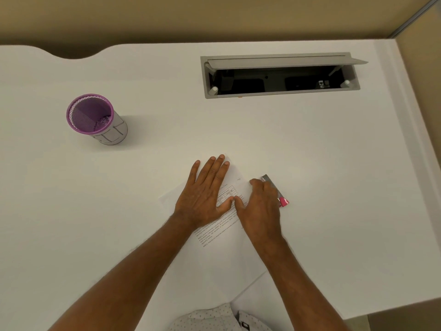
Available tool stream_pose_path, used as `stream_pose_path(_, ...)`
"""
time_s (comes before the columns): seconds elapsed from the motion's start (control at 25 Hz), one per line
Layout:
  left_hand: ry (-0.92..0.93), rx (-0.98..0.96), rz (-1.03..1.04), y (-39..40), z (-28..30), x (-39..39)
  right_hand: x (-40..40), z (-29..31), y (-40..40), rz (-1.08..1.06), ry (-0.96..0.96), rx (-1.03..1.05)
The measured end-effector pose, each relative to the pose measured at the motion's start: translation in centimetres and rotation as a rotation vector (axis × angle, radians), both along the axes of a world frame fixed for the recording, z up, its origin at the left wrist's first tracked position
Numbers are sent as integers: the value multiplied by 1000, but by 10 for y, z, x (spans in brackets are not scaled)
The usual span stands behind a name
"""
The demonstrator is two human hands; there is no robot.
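A printed paper (229, 237) lies slantwise on the desk (334, 163), in its near half a little right of the middle, one corner pointing toward the far edge and the lower part running back to the near edge. The left hand (205, 194) rests flat on the paper's upper left part, fingers straight and close together, palm down, thumb stretched toward the right. The right hand (261, 206) sits at the paper's right edge, its thumb touching the left thumb on the sheet. Its fingers curl down over a stapler (269, 180), grasping it. The stapler's silver end shows past the fingertips and its pink end shows below the knuckles, on the side toward the desk's right edge. Whether the stapler's mouth is on the sheet is hidden by the hand.

A purple mesh cup (95, 118) stands upright well apart, toward the far left corner. A grey hatch (281, 60) is sunk in the desk near the far right corner, its lid raised over a dark cavity.
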State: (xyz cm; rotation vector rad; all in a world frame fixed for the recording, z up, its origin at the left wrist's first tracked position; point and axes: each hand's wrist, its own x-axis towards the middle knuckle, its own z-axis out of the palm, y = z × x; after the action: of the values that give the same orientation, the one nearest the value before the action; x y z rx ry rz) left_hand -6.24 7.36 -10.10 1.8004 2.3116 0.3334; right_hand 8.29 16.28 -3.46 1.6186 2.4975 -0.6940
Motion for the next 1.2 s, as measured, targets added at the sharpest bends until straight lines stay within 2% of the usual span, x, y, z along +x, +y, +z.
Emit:
stream_pose_path(0.32,-29,14,11,-1,2,1,-4,0,16,-82,5,-158)
stream_pose_path(0.52,-52,45,15,-2,4,2,-1,0,25,-134,78,-256)
stream_pose_path(0.68,-71,81,32,-4,6,3,2,-1,23,-101,68,-300)
stream_pose_path(0.96,-2,167,88,-8,29,10,16,9,18,-179,317,-355)
stream_pose_path(1.04,-227,179,205,-7,40,25,17,13,15,-223,406,-360)
stream_pose_path(1.16,-777,202,608,-6,60,53,20,22,6,-261,519,-427)
stream_pose_path(1.2,-893,205,718,-5,65,60,20,27,2,-264,548,-443)
